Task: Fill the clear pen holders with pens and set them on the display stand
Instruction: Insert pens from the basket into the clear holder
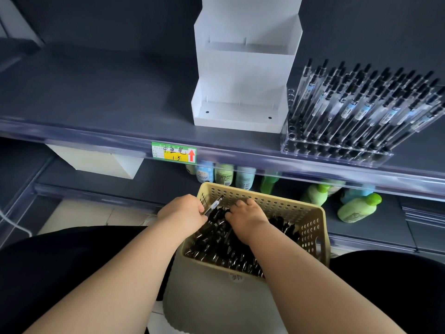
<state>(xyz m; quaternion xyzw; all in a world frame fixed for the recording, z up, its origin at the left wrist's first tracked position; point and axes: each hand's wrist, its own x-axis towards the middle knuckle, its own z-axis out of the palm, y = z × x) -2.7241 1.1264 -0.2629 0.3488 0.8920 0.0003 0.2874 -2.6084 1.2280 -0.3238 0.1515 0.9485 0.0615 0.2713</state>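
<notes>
Our left hand (183,210) grasps a pen (215,203) at the near beige basket (265,196)'s left edge. Our right hand (248,214) digs into its pens (224,244), grip unclear. The display stand (240,92) sits far on the shelf (96,104).

Beige perforated plastic basket (313,227): smooth, matt walls. Black plastic pens (226,244) inside it: glossy barrels. White stepped display stand (243,75): smooth, matt sheet. Clear plastic pen holder (337,153): glossy, transparent. Dark grey shelf (96,97): matt surface with a glossy clear edge strip (96,143).
</notes>
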